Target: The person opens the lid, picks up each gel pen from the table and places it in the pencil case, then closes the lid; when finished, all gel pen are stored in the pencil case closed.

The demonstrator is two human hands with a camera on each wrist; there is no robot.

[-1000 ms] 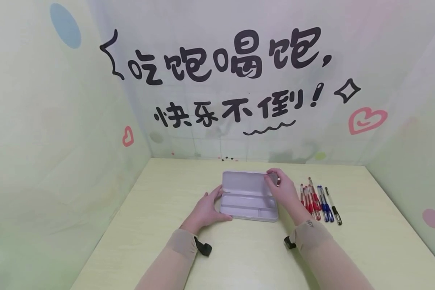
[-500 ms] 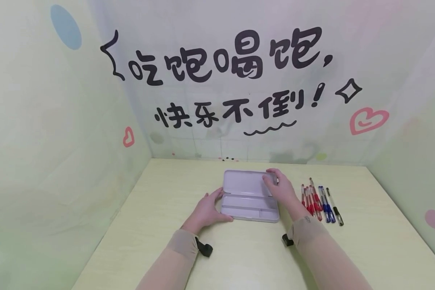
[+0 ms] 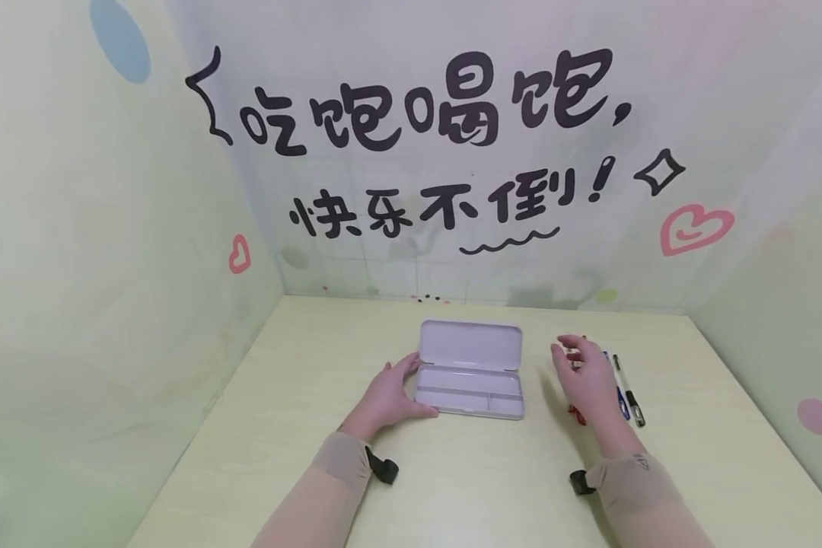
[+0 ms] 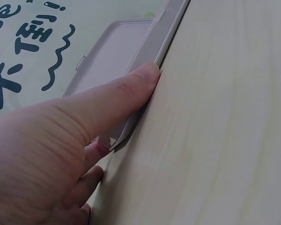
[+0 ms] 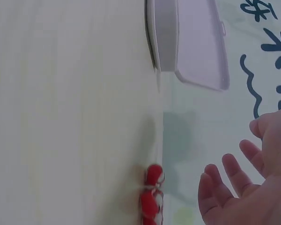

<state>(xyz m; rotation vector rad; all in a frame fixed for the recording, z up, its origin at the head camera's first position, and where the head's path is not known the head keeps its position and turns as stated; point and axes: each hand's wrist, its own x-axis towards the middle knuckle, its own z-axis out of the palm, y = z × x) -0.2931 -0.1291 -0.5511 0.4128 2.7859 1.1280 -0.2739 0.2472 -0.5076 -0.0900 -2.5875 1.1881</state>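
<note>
A pale lilac pencil case (image 3: 469, 347) lies on the table with its lid raised, its divided tray bare inside. My left hand (image 3: 382, 399) holds the case's left end, thumb against the front side and fingers around toward the back; the left wrist view shows the thumb pressing the case (image 4: 166, 35). To the right of the case, my right hand (image 3: 589, 384) hovers over the pens, fingers loosely bent and nothing held. It mostly covers the red pens (image 3: 577, 415), whose red ends (image 5: 152, 201) appear in the right wrist view. Blue pens (image 3: 622, 403) are partly hidden; a black pen (image 3: 630, 396) lies rightmost.
The pale wood table (image 3: 466, 487) meets a printed fabric backdrop (image 3: 383, 274) at its back edge, with fabric walls on both sides. Black wrist straps (image 3: 383, 470) sit on both forearms.
My right hand has let go of the lid and moved right, over the pens. The lid stays raised by itself. My left hand keeps its place at the case's left end.
</note>
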